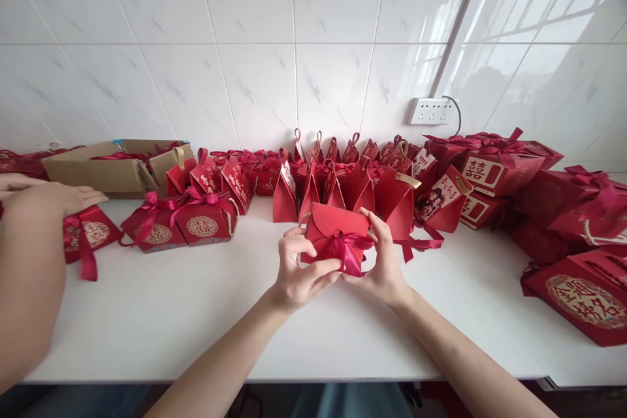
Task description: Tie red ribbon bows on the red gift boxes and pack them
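Between my two hands is a small red gift box with a curved flap and a ribbon bow in dark pink on its front. My left hand grips its left side, with the thumb and fingertips by the bow. Along the right side and lower edge, my right hand is closed on the same box. Its top leans toward the row of peaked red boxes just behind. A loose ribbon end lies to the right of my right hand.
Another person's arm reaches in at the left, near a ribboned box. Two round-label boxes stand nearby, before a cardboard carton. More red boxes are stacked at right. A power strip is on the tiled wall.
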The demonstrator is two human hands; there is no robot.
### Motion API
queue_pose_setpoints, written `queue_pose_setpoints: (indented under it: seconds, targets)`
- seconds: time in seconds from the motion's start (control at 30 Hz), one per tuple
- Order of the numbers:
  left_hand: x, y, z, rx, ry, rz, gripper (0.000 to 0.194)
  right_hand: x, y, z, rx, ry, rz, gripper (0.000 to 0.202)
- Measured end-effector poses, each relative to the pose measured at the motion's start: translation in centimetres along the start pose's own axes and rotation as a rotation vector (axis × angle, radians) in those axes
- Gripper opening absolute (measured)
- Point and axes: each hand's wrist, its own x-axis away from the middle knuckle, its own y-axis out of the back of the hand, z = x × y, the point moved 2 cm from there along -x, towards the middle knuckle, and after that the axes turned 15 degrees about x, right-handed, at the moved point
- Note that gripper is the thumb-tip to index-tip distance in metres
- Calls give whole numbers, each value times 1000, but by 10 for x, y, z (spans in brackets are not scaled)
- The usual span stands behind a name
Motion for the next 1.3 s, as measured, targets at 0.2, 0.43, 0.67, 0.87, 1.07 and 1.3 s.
queue_pose_setpoints:
  seconds: [0.2,0.43,0.67,0.87,1.07,1.3]
  targets:
    - [1,0,1,8,9,4,7,0,-1,0,4,2,-2,97]
    - [0,0,1,-1,2,-3,9,0,0,-1,10,-3,3,97]
    - [1,1,2,26,25,-29,6,-1,0,0,21,-10,8,96]
    - [4,4,19,111,500,-357,8,0,-3,-3,5,-2,-5,97]
    - [18,7,49,326,1128,-475,26,-6,-2,-17,-369,-585,-65,77]
    - [15,-4,24,287,375,236,63,-16,-5,-14,-1217,-932,264,73]
